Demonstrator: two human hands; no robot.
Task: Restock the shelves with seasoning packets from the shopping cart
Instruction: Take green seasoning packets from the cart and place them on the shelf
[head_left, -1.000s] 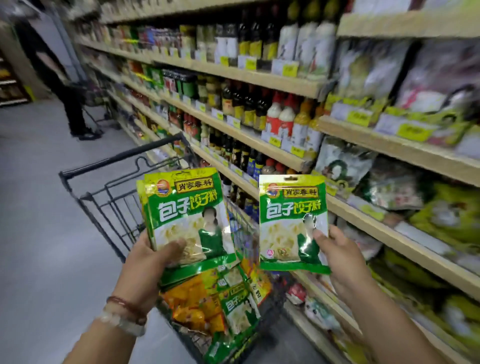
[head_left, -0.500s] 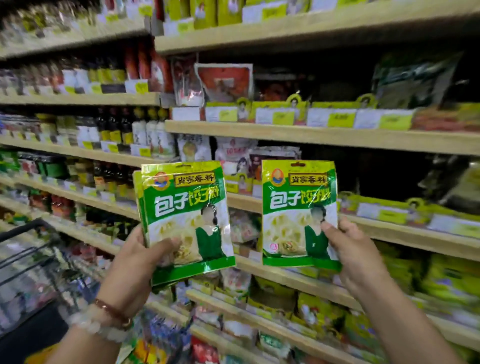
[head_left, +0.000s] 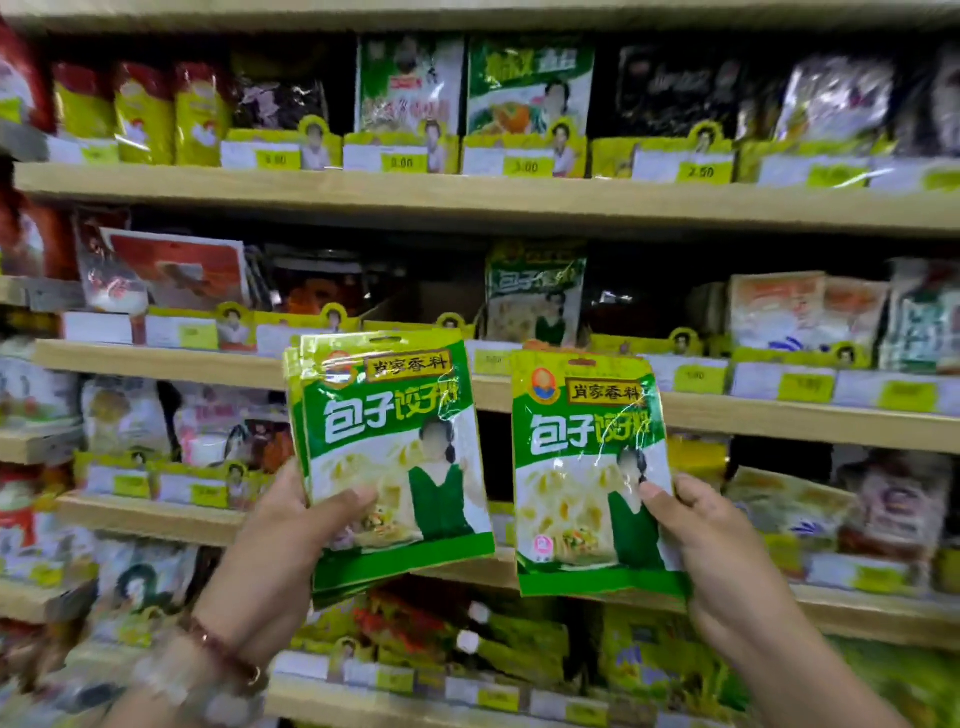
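Packets upright, faces toward me, likely for label-matching | left hand (head_left: 270, 551) thumb clamps stack (head_left: 389, 457) | right hand (head_left: 722, 566) pinches single packet (head_left: 587, 467) | I judge slot: matching packet (head_left: 535, 293) at 12 o'clock on shelf (head_left: 779, 415)

Both pkts: left pkt (head_left: 389, 457) and right pkt (head_left: 589, 473) bright green w/ white lettering, yellow-green top edge, yellow name strip, pale dumpling photo, dark-green dress figure at 5 o'clock. Shelves (head_left: 467, 200) light tan wood. Price tags (head_left: 698, 171) yellow on white. Bracelet (head_left: 221, 649) reddish-brown beads.
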